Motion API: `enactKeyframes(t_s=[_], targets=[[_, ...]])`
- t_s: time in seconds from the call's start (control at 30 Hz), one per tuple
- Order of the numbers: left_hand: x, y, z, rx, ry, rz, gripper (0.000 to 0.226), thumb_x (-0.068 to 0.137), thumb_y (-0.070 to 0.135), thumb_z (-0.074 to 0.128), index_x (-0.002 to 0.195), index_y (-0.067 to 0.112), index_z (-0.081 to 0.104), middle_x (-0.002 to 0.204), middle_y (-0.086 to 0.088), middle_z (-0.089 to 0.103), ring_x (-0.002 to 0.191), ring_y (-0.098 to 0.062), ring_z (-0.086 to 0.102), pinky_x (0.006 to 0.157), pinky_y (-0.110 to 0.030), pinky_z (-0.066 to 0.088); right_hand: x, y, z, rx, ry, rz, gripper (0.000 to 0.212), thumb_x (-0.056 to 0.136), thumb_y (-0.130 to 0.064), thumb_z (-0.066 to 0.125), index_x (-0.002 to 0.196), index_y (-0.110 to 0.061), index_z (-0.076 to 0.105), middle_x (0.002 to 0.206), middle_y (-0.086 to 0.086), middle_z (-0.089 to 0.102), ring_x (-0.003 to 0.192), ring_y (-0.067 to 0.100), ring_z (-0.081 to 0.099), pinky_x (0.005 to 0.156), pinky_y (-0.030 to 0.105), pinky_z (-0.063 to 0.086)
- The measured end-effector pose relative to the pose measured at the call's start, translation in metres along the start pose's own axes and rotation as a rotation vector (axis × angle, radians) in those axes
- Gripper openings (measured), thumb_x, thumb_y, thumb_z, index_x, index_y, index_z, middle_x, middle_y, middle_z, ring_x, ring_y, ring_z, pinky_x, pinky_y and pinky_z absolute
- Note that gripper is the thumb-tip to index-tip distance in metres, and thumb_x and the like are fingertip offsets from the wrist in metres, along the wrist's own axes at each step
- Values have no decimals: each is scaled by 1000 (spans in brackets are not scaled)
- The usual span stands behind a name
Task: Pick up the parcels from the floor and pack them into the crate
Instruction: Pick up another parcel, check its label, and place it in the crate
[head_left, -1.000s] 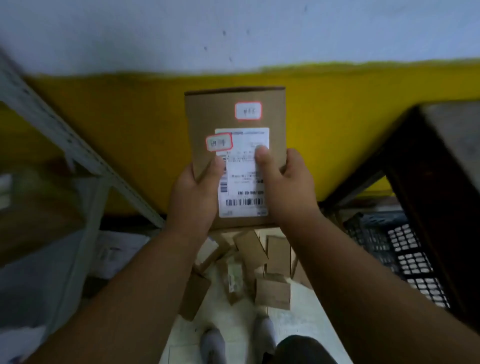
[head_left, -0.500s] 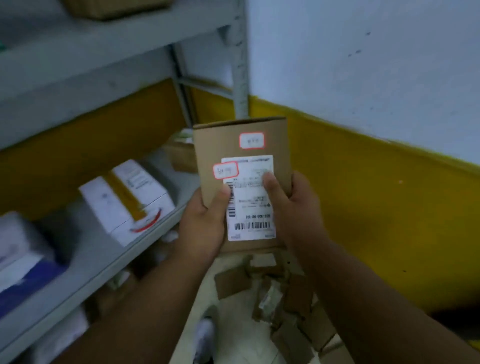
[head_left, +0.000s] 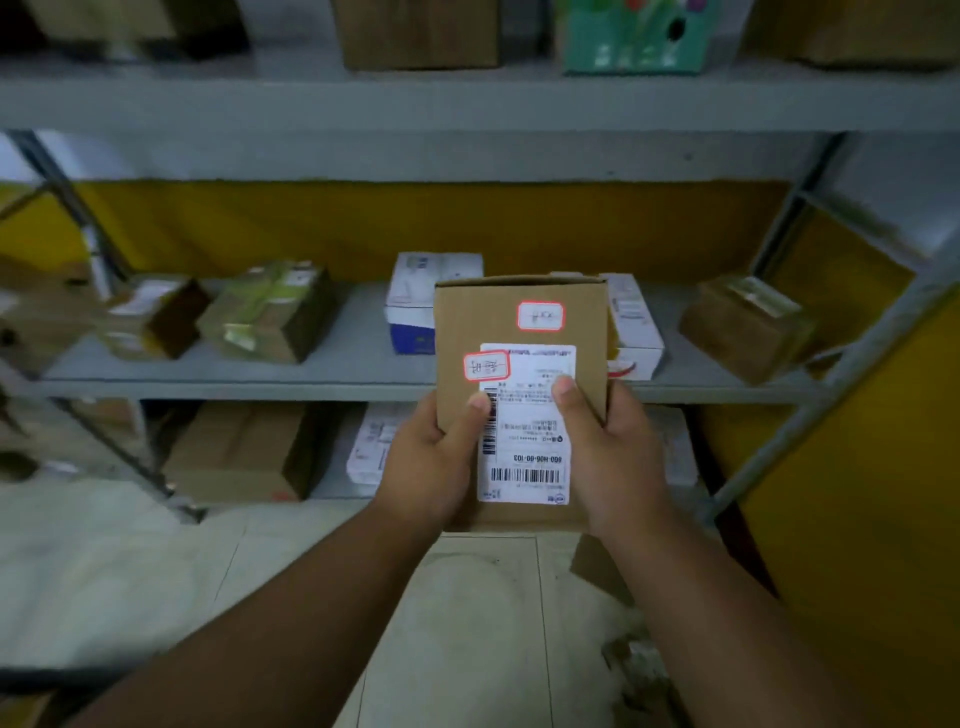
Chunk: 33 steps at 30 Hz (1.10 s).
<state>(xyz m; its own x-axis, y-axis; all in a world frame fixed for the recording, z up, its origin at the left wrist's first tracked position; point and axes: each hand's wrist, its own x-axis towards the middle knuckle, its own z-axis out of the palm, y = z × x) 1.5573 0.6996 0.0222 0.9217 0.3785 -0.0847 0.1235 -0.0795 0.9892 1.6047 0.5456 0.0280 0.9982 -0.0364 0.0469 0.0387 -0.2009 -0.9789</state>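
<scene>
Head view, and there's only the one: both hands are up in front of the chest with a brown cardboard parcel (head_left: 521, 400) standing upright between them. The left hand (head_left: 434, 462) wraps the near left edge, thumb pressed across the white shipping label (head_left: 527, 423). The right hand (head_left: 610, 457) mirrors it on the right edge, thumb on the label's upper right. Each grip is closed firmly on the box, fingers hidden behind it. The label faces the camera, likely so it can be read before packing. Two small red-bordered stickers (head_left: 540, 316) sit on the face, their writing too small to make out.

Behind the parcel runs a grey metal shelf (head_left: 234, 382) carrying other boxes, a white one (head_left: 426, 296) just past its top edge. Below, pale floor (head_left: 467, 623) with cardboard scraps (head_left: 602, 571) at right. No crate in sight here, so the person will probably have to turn to find it.
</scene>
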Motion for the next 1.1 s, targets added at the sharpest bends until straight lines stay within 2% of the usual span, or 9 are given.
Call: enactKeyframes(t_s=[0.13,0.3,0.53,0.63,0.73,0.8,0.9,1.03,1.1], targets=[[-24,-22,-113,-31,172,11,30,91,57,57,111,37,63,97,18,76,86,-4,74,73,-29,60,-48,-24,101,27,-176,-27,34,83,-66,60,95,-35,63,85,-28,72,70,-4,71,48,13,51],[-84,-61,-291,-23,407,-20,40,82,63,57,110,36,66,93,21,76,81,-1,74,58,-13,54,-145,-36,264,73,-415,-38,45,68,-78,56,95,-43,63,89,-26,73,76,-1,72,54,17,55],[-161,-102,-491,-84,627,-176,19,95,52,58,105,38,65,91,13,78,80,-12,77,59,-26,59,-269,-61,448,107,-721,11,50,67,-73,65,95,-30,66,87,-20,75,75,0,72,55,17,55],[-178,-107,-543,-79,651,-192,11,95,49,59,104,54,60,98,17,77,85,-9,76,62,-28,61,-297,-69,492,63,-831,-15,42,71,-74,64,96,-40,63,92,-18,75,80,3,74,61,27,61],[-178,-120,-580,-30,722,-176,29,95,38,60,111,61,51,107,25,72,93,0,72,72,-30,59,-306,-73,527,-21,-916,-75,29,79,-67,62,96,-44,61,91,-27,72,77,-4,71,53,17,56],[-170,-130,-596,-1,782,-167,35,94,35,61,123,51,51,107,28,71,93,5,69,68,-21,57,-302,-71,551,-91,-958,-124,17,86,-59,62,94,-44,63,87,-33,69,74,-12,67,48,9,49],[-158,-139,-615,82,873,-197,30,96,30,61,113,55,56,96,36,67,85,12,66,52,-7,50,-291,-67,593,-180,-1030,-165,9,91,-53,61,87,-45,64,83,-23,72,75,-8,68,49,7,47],[-157,-140,-652,143,901,-314,48,96,27,57,103,74,51,94,39,64,86,0,70,60,-21,57,-293,-69,649,-194,-1140,-74,4,93,-43,65,92,-39,66,93,-15,74,86,9,72,72,32,61],[-157,-139,-673,156,899,-341,55,95,24,57,102,78,48,95,41,63,90,-2,69,67,-31,61,-304,-74,670,-169,-1161,-29,14,89,-48,65,98,-38,61,92,-17,72,85,5,70,65,27,58]])
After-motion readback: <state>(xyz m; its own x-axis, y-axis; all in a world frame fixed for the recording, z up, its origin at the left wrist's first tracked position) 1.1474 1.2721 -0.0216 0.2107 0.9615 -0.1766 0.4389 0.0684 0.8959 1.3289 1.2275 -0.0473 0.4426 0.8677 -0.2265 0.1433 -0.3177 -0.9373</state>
